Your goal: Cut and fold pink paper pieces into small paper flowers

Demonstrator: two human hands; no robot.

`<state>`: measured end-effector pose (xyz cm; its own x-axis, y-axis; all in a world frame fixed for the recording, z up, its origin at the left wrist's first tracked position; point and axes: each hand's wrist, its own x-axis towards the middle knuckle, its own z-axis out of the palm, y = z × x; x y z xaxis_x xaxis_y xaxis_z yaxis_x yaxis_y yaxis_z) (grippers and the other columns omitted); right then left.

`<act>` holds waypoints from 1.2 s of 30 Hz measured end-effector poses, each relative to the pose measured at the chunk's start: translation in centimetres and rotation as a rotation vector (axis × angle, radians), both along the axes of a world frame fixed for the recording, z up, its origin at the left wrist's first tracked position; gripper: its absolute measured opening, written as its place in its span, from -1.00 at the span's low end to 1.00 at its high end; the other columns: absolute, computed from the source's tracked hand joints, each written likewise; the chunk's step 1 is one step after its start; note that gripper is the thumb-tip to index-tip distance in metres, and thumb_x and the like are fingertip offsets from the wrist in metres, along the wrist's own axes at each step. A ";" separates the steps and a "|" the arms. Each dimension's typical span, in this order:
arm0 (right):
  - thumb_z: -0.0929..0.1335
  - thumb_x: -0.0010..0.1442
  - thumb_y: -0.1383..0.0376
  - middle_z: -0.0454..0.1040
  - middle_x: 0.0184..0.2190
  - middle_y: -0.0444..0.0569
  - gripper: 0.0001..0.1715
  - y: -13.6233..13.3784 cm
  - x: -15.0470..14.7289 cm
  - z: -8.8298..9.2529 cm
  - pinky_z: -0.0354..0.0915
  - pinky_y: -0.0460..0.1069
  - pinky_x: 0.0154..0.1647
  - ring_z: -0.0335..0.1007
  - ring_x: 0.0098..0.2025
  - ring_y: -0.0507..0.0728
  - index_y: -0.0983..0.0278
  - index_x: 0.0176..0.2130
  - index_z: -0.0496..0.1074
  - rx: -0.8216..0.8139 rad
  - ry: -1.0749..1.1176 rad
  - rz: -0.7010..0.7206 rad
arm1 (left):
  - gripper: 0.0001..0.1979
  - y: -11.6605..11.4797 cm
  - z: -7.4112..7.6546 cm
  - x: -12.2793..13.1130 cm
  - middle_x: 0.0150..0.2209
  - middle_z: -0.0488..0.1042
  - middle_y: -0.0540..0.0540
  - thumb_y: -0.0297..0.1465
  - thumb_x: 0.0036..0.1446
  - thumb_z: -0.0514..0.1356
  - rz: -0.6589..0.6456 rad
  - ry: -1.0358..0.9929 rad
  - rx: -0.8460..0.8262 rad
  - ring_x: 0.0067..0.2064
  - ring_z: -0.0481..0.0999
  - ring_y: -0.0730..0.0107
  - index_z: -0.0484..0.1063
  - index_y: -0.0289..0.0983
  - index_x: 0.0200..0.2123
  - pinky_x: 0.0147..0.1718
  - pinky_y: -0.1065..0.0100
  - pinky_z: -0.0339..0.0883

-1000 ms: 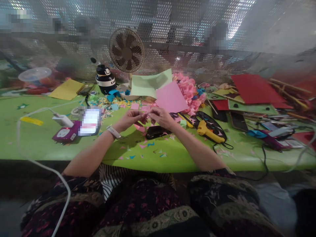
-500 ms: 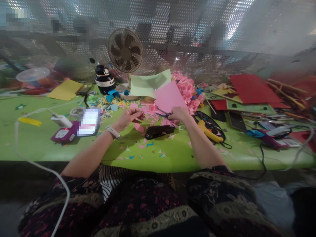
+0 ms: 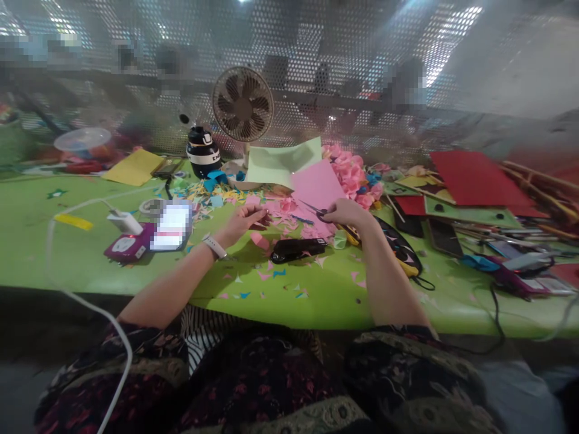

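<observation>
Scissors (image 3: 312, 208) are in my right hand (image 3: 344, 214), blades angled up and left over a pink paper sheet (image 3: 319, 184). My left hand (image 3: 246, 222) is held above the scraps to the left, thumb and fingers pinched together; whatever they may hold is too small to make out. Just below and between the hands lies a black stapler (image 3: 298, 249). Small pink paper pieces (image 3: 287, 208) are scattered between the hands. A heap of pink paper flowers (image 3: 350, 172) sits behind the pink sheet, beside a pale green sheet (image 3: 283, 163).
A fan (image 3: 243, 103) and a black bottle (image 3: 203, 152) stand at the back. Left are a lit phone (image 3: 170, 226) and a purple power strip (image 3: 129, 244) with a white cable. A yellow-handled tool (image 3: 404, 265) on a black pouch and red sheets (image 3: 474, 178) lie right.
My right hand, with the scissors, has shifted right relative to the pink sheet. My left hand stays pinched in about the same place. The whole view has shifted slightly.
</observation>
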<state>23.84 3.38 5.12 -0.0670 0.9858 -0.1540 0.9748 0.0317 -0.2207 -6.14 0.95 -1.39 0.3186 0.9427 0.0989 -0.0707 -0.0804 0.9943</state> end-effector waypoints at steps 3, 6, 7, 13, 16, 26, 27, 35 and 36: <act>0.41 0.10 0.35 0.57 -0.49 0.00 -0.90 -0.9 -0.4 0.9 0.24 -0.13 -0.47 0.50 -0.42 0.06 0.36 -0.42 0.51 -0.049 0.337 -0.014 | -0.77 0.1 -0.2 0.1 -0.37 0.58 -0.09 -0.22 0.15 0.30 0.007 -0.032 0.001 -0.30 0.58 0.39 0.50 -0.30 -0.31 -0.24 0.29 0.50; 0.42 0.05 0.40 0.58 -0.46 -0.03 -0.90 -1.9 -2.2 1.1 0.22 -0.15 -0.54 0.49 -0.47 0.02 0.34 -0.32 0.51 -0.154 0.686 0.034 | -0.70 0.2 -0.3 0.3 -0.36 0.59 -0.08 -0.17 0.08 0.35 0.047 -0.104 -0.003 -0.31 0.57 0.40 0.50 -0.30 -0.31 -0.24 0.30 0.50; 0.45 0.03 0.40 0.59 -0.45 -0.04 -0.87 -2.2 -3.0 0.9 0.23 -0.15 -0.54 0.48 -0.49 0.00 0.34 -0.32 0.51 -0.177 0.775 0.066 | -0.68 0.2 -0.3 0.3 -0.36 0.59 -0.08 -0.15 0.05 0.37 0.066 -0.133 -0.006 -0.31 0.57 0.41 0.50 -0.30 -0.31 -0.25 0.31 0.50; 0.59 -0.11 0.06 0.52 -0.54 -0.08 -0.52 -3.3 -6.8 -0.8 0.26 -0.12 -0.63 0.32 -0.63 -0.05 0.31 -0.40 0.39 -0.204 0.993 0.106 | -0.58 -0.1 0.2 0.3 -0.32 0.60 -0.06 -0.09 -0.08 0.43 0.188 -0.243 -0.043 -0.33 0.57 0.43 0.48 -0.28 -0.30 -0.32 0.36 0.48; 0.59 -0.15 -0.07 0.47 -0.55 -0.10 -0.40 -3.7 -7.6 -1.2 0.29 -0.10 -0.62 0.32 -0.60 -0.03 0.27 -0.42 0.33 -0.165 0.943 0.143 | -0.60 -0.2 0.5 0.3 -0.34 0.60 -0.07 -0.09 -0.04 0.42 0.240 -0.283 -0.039 -0.33 0.58 0.42 0.49 -0.27 -0.30 -0.32 0.37 0.47; 0.50 -0.01 -0.12 0.38 -0.51 -0.15 -0.44 -3.9 -8.1 -1.8 0.24 -0.07 -0.52 0.29 -0.52 0.00 0.25 -0.38 0.31 -0.116 0.742 0.296 | -0.58 -0.7 0.8 0.7 -0.38 0.57 -0.04 -0.10 -0.07 0.43 0.225 -0.264 -0.008 -0.35 0.57 0.42 0.48 -0.29 -0.30 -0.33 0.35 0.46; 0.50 -0.01 -0.13 0.38 -0.50 -0.15 -0.43 -3.9 -8.1 -1.8 0.24 -0.06 -0.52 0.29 -0.51 0.00 0.25 -0.38 0.31 -0.117 0.750 0.296 | -0.56 -0.8 0.9 0.7 -0.38 0.57 -0.04 -0.08 -0.09 0.43 0.211 -0.256 -0.005 -0.35 0.57 0.42 0.48 -0.29 -0.31 -0.33 0.35 0.46; 0.47 -0.01 -0.17 0.30 -0.54 -0.16 -0.41 -4.4 -8.3 -0.9 0.13 -0.08 -0.53 0.19 -0.50 0.00 0.26 -0.45 0.30 -0.093 0.672 0.336 | -0.55 -1.0 1.1 0.7 -0.38 0.56 -0.06 -0.04 -0.11 0.43 0.168 -0.201 0.033 -0.34 0.57 0.39 0.47 -0.29 -0.37 -0.29 0.30 0.48; 0.47 -0.01 -0.18 0.29 -0.54 -0.17 -0.41 -4.4 -8.2 -0.9 0.13 -0.08 -0.53 0.18 -0.50 -0.01 0.26 -0.44 0.31 -0.094 0.678 0.340 | -0.55 -0.9 1.0 0.7 -0.38 0.56 -0.06 -0.04 -0.11 0.43 0.166 -0.200 0.033 -0.34 0.57 0.38 0.47 -0.29 -0.36 -0.29 0.30 0.48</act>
